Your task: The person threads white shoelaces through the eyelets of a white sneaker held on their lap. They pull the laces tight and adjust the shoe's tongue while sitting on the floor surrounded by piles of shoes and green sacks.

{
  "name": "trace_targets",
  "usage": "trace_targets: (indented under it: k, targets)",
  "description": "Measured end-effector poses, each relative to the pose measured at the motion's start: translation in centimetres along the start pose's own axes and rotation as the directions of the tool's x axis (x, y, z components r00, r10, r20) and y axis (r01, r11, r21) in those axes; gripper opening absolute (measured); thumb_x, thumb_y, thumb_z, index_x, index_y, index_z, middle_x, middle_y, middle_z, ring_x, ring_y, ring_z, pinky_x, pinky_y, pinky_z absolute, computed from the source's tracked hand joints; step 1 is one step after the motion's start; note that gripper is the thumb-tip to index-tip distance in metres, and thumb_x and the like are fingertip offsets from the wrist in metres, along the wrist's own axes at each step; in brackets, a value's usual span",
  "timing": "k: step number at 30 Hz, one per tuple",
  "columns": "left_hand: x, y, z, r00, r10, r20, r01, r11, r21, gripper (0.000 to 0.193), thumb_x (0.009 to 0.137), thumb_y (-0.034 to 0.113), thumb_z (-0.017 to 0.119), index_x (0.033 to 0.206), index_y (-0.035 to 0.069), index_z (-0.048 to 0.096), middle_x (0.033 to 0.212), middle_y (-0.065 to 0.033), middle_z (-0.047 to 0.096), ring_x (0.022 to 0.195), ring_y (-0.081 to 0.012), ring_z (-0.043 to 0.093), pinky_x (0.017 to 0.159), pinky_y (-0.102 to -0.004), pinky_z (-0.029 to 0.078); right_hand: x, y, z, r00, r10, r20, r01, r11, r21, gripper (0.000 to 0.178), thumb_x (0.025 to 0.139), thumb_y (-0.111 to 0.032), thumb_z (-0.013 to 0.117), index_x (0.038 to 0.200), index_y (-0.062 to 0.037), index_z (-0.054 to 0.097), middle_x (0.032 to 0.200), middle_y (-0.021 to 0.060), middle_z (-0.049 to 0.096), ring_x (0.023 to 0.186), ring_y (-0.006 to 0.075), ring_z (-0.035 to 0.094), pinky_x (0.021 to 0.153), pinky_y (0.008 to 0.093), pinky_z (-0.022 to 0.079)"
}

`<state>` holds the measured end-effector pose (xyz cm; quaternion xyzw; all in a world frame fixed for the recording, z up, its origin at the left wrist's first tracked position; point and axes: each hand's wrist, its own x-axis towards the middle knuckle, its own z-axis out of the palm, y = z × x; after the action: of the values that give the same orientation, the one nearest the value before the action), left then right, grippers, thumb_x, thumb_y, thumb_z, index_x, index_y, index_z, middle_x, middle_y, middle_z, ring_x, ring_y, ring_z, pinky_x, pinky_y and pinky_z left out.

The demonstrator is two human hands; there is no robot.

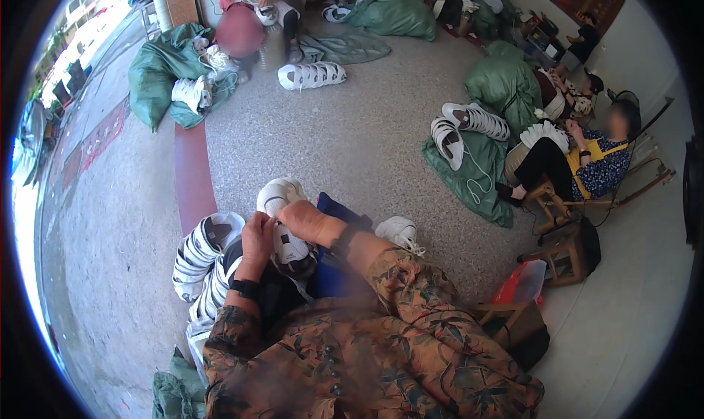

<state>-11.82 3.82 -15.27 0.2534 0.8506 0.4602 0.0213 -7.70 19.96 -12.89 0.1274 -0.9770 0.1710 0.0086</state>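
Your shirt (345, 353), lower centre of the frame, is matt, creased cloth; the shoe (281, 194) in front of you, left of centre, has a smooth upper. The sack (155, 78) at upper left looks like crinkled, faintly glossy plastic fabric. The floor (352, 133), upper centre, appears hard and speckled. Toward lower right, the stool (565, 263) looks wooden, the bag (518, 283) thin, shiny plastic.

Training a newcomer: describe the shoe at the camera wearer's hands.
Find the patterned shirt at bottom centre. Follow its sleeves up to the left hand and right hand. Unlike neighbouring shoes, this white shoe has both hands at it.
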Motion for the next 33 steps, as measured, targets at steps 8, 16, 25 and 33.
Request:
trace_targets:
  k: [8,16,25,33]
  targets:
    - [-0.5,-0.9,-3.9,0.997,-0.056,0.058,0.060,0.996,-0.064,0.016,0.083,0.011,0.061,0.077,-0.003,0.054,0.064,-0.0122,0.058,0.057,-0.0174,0.057,0.056,-0.0321,0.046,-1.4,-0.2,-1.3,0.996,0.093,-0.015,-0.094,0.989,-0.118,0.014,0.078,-0.009,0.052,0.078,-0.0034,0.066,0.078,0.0182,0.066,0.077,0.0325,0.066,0.065,0.0415,0.053]
    - [-2.9,-5.0,-11.1,0.972,-0.189,0.140,0.217,0.949,-0.230,0.015,0.087,0.012,0.056,0.075,0.004,0.053,0.058,0.0009,0.051,0.050,-0.0063,0.046,0.045,-0.0222,0.035,-9.3,6.4,-5.7,0.969,0.142,-0.200,-0.171,0.976,-0.134,0.007,0.075,-0.007,0.053,0.070,-0.0056,0.059,0.070,0.0194,0.061,0.071,0.0387,0.061,0.061,0.0466,0.048]
    - [-8.2,-9.5,-18.0,0.903,-0.423,0.078,0.419,0.823,-0.383,0.015,0.088,0.015,0.055,0.075,0.007,0.052,0.058,0.0031,0.048,0.046,-0.0034,0.041,0.039,-0.0193,0.029,-20.5,13.7,-8.4,0.808,0.471,-0.354,-0.572,0.771,-0.281,0.006,0.073,-0.005,0.054,0.071,-0.0041,0.059,0.074,0.0182,0.062,0.073,0.0384,0.061,0.064,0.0473,0.049]
    - [-14.1,-16.7,-21.7,0.859,-0.491,-0.147,0.421,0.839,-0.344,0.015,0.088,0.014,0.056,0.074,0.008,0.055,0.060,0.0028,0.052,0.049,-0.0038,0.044,0.043,-0.0199,0.033,-37.1,18.9,-12.9,0.454,0.606,-0.653,-0.888,0.246,-0.389,0.012,0.073,-0.009,0.056,0.074,-0.0003,0.065,0.077,0.0194,0.063,0.079,0.0374,0.059,0.069,0.0457,0.048]
